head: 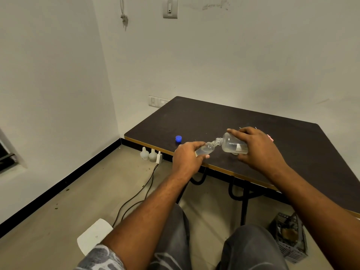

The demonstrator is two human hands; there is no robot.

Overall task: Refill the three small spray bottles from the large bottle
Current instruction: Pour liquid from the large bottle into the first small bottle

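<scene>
Nearest, on the floor, a dark crate (pixel 290 236) of oddments is seen at the right and a black cable (pixel 136 199) is trailed across at the left; neither is in the way of the work. Above the table's near edge a small spray bottle (pixel 206 149) is gripped by the left hand (pixel 187 154), fingers and thumb curled round its body, and is held tilted with its open mouth towards the right. The large bottle (pixel 231 145) is clasped from above by the right hand (pixel 257 147) and tipped almost flat, its neck touching the small bottle's mouth. Pouring into one bottle is judged to be under way, with some clear liquid already inside. The other two small bottles cannot be made out, so how many refills are done cannot be told. A blue cap (pixel 178 138) has been left on the dark table (pixel 214 117) just beyond the left hand. Something pink (pixel 270 137) is half hidden behind the right hand. Farther off, two white bottles (pixel 148 154) are stood on the floor by the wall.
</scene>
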